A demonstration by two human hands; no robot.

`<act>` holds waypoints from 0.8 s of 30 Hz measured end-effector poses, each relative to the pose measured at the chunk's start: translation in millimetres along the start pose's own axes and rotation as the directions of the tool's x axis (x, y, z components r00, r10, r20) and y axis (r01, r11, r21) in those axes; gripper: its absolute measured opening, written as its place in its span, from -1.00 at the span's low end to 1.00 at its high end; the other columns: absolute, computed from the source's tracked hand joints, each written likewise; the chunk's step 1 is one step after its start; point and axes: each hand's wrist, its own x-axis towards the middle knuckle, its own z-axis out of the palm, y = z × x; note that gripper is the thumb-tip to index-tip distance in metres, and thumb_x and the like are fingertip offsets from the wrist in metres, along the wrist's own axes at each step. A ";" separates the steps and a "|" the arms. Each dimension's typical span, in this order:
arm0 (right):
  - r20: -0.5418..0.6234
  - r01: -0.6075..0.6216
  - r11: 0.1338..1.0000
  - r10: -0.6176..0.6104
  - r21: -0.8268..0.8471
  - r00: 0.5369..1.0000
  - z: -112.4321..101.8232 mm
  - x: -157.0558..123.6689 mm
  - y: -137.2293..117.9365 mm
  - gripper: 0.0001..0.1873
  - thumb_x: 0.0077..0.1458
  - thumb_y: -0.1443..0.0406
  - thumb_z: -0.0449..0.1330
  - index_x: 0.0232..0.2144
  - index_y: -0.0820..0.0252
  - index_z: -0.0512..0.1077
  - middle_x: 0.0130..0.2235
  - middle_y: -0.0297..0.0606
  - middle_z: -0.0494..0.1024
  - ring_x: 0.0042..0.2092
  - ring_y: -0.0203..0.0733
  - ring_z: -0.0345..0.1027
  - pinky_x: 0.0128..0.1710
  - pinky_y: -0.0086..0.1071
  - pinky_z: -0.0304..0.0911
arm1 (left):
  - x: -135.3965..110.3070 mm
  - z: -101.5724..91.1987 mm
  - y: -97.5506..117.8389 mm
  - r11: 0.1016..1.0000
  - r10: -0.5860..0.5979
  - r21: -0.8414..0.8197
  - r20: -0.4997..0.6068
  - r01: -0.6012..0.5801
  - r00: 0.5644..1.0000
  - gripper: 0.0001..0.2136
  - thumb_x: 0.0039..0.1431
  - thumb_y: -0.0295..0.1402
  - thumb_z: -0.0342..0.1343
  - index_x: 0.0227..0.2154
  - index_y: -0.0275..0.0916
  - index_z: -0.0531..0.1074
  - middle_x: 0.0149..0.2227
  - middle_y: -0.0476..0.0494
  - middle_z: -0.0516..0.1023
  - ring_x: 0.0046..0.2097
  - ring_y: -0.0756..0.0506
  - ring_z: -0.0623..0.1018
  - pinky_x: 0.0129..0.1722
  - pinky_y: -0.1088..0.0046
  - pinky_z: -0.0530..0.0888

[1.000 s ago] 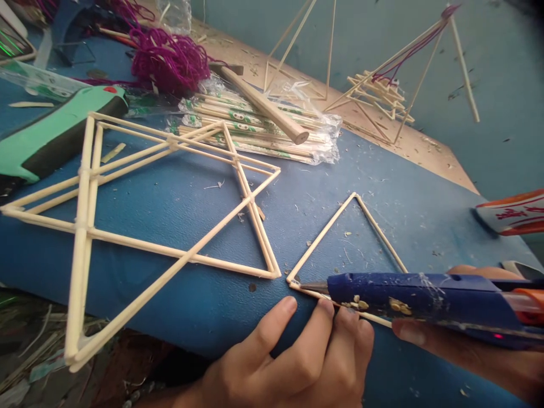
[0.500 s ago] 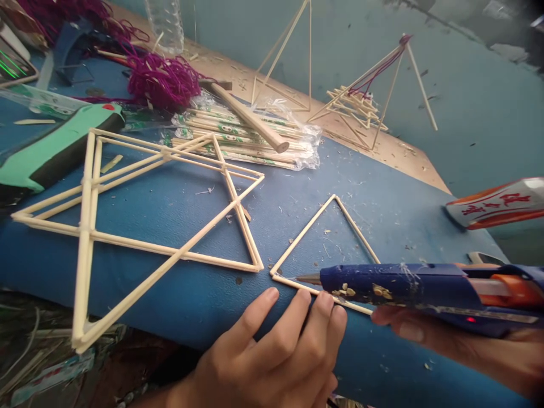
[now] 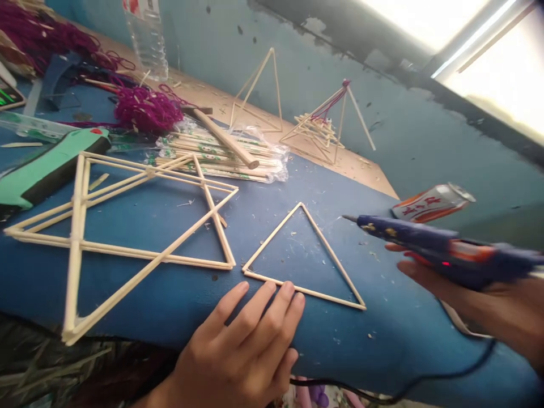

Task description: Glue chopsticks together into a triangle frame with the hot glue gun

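Note:
A triangle of thin wooden sticks [image 3: 274, 235] lies flat on the blue tabletop [image 3: 306, 351]. Along its near stick rest the fingertips of my left hand [image 3: 250, 334], which is open with the fingers spread. My right hand [image 3: 476, 300] grips a blue glue gun [image 3: 408, 235] with an orange trigger area and a small red light. Its metal nozzle points left, raised and apart from the triangle's right side. To the left of the triangle stands a star-shaped frame of doubled sticks [image 3: 159, 255], joined at its crossings.
Behind the frames lie plastic-wrapped chopsticks [image 3: 204, 150] under a wooden rod [image 3: 227, 139], with purple string [image 3: 147, 107] beside them. A green-and-black tool [image 3: 51, 164] is at left. Stick pyramids [image 3: 276, 90] stand at the wall. A can [image 3: 433, 204] and a black cable [image 3: 446, 375] are at right.
My right hand has lifted the glue gun off the triangle's left corner and moved it up and right. My left hand stays at the near stick. The camera view has shifted.

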 end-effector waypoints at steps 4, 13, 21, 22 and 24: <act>0.024 -0.133 0.988 0.135 -0.076 0.991 12.6 -6.4 -1.3 -0.63 0.15 0.15 0.18 -0.03 0.16 0.39 -0.28 -0.16 0.65 -0.35 -0.01 0.57 -0.43 -0.29 0.47 | 1.5 0.8 1.0 1.000 -0.014 -0.014 -0.030 0.014 0.999 -0.66 0.25 -0.33 0.05 0.04 -0.25 0.52 0.11 -0.03 0.53 0.10 -0.05 0.48 0.36 0.33 0.13; 0.112 -0.007 0.975 0.033 -0.223 0.993 42.2 -20.7 17.9 -0.38 0.06 0.41 0.00 0.20 0.29 0.05 -0.05 0.02 0.53 0.06 0.03 0.46 0.00 -0.12 0.36 | 2.6 2.5 1.7 1.000 -0.015 -0.008 -0.042 0.015 0.999 -0.66 0.26 -0.34 0.03 0.05 -0.24 0.52 0.09 -0.04 0.55 0.05 -0.05 0.51 0.36 0.31 0.12; 0.111 0.164 0.861 -0.126 -0.481 0.986 -0.5 0.1 -3.3 -0.71 0.20 0.35 0.08 -0.02 0.22 0.33 -0.19 -0.06 0.52 -0.13 0.04 0.44 -0.12 -0.14 0.30 | 0.8 2.9 0.8 1.000 -0.011 -0.009 -0.022 0.011 1.000 -0.66 0.25 -0.31 0.05 0.03 -0.23 0.53 0.08 -0.01 0.56 0.07 -0.03 0.48 0.35 0.34 0.13; 0.030 0.145 0.852 -0.150 -0.503 0.988 -2.9 8.3 -14.1 -0.79 0.22 0.35 0.10 -0.08 0.19 0.36 -0.16 -0.06 0.52 -0.07 0.06 0.41 -0.09 -0.13 0.27 | 0.5 2.4 0.8 1.000 -0.010 -0.006 -0.015 0.010 1.000 -0.66 0.25 -0.30 0.05 0.03 -0.22 0.53 0.08 0.00 0.55 0.08 -0.03 0.48 0.35 0.35 0.14; 0.013 0.317 0.885 -0.332 -0.341 0.943 -0.3 27.4 -40.4 -0.86 0.24 0.39 0.12 -0.16 0.12 0.40 -0.16 -0.13 0.52 -0.07 -0.04 0.40 -0.09 -0.21 0.27 | -0.3 1.9 0.5 1.000 -0.001 0.010 -0.001 0.001 1.000 -0.66 0.26 -0.28 0.04 0.03 -0.21 0.53 0.10 -0.01 0.54 0.11 -0.04 0.46 0.35 0.34 0.14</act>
